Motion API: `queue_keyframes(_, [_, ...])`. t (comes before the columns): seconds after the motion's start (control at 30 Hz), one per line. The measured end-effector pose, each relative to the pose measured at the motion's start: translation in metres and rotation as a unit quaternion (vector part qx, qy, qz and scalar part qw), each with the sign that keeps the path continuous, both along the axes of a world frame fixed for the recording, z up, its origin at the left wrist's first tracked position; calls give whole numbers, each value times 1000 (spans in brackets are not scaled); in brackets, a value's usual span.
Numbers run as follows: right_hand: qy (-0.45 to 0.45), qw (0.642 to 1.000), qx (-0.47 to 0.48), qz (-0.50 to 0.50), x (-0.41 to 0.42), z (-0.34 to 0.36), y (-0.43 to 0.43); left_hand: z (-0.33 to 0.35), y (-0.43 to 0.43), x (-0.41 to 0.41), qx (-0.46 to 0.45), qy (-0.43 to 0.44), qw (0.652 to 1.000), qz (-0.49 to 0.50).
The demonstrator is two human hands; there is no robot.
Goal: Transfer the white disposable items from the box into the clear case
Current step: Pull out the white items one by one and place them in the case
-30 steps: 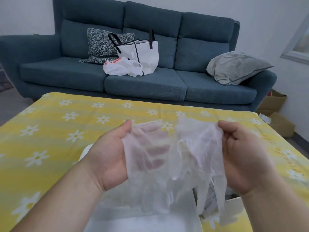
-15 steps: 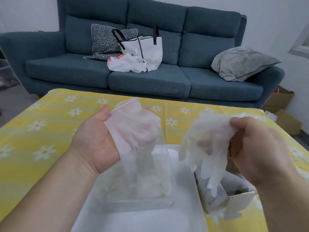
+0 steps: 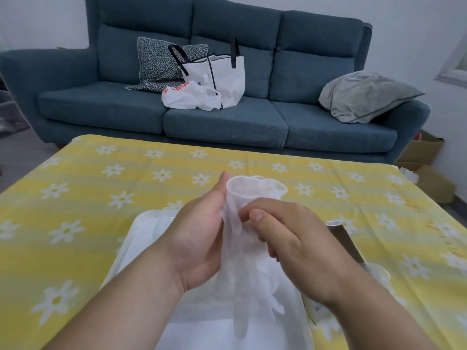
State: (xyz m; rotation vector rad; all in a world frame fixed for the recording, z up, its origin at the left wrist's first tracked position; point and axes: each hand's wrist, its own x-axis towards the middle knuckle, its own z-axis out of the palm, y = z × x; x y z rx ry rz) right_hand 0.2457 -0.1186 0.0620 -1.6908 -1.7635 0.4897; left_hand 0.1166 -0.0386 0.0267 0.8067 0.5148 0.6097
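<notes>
A bunch of thin white disposable gloves point(image 3: 252, 198) is pressed between my two hands, cuffs up and fingers dangling down point(image 3: 242, 306). My left hand point(image 3: 199, 238) cups the bunch from the left. My right hand point(image 3: 295, 241) closes on it from the right. Both hands hover over the clear case point(image 3: 141, 231), which lies on the yellow daisy tablecloth point(image 3: 101, 188) directly below. The cardboard glove box point(image 3: 346, 243) sits just right of the case, mostly hidden behind my right hand and wrist.
A blue sofa point(image 3: 227, 122) stands past the table's far edge, holding a white tote bag point(image 3: 222, 77), a plastic bag point(image 3: 189, 97) and two cushions. Cardboard boxes point(image 3: 424, 168) rest on the floor at the right.
My hands were apart, each holding gloves. They have come together, gathering the gloves into one bunch above the case. The camera has tilted slightly.
</notes>
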Motion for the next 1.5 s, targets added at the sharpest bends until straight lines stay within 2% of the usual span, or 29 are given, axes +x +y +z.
queue_keyframes(0.2, [-20,999,-34,3,5,-3,2,1,-5,-6,54,-57,996,-53])
queue_keyframes(0.27, [-22,999,-32,10,5,-4,1,-1,-7,-5,97,-26,994,-30])
queue_keyframes(0.33, [-14,1000,-27,1,6,-4,1,-2,-9,-2,95,24,995,25])
queue_keyframes(0.43, [24,996,24,-87,15,-4,3,-2,-7,-4,58,30,996,58])
queue_keyframes(0.5, [23,983,81,-163,24,-4,5,3,-6,-8,56,27,997,53])
queue_keyframes(0.57, [16,976,104,-190,28,-3,5,7,-6,-11,60,28,997,49])
queue_keyframes(0.7, [77,981,73,-165,26,-5,6,9,-9,-12,80,27,996,42])
queue_keyframes(0.93, [126,966,143,-174,29,-2,7,10,-3,-10,203,33,974,93])
queue_keyframes(1.03, [102,972,140,-161,28,2,5,12,-1,-12,270,51,950,147])
queue_keyframes(1.13, [24,988,121,-91,25,7,2,17,-2,-14,316,56,935,149])
queue_keyframes(1.23, [34,993,102,-55,18,10,2,19,-3,-13,369,58,916,149])
queue_keyframes(1.37, [58,993,86,-58,12,11,5,18,-1,-17,355,74,916,170])
queue_keyframes(1.5, [85,993,72,-50,8,16,8,11,2,-25,322,90,936,112])
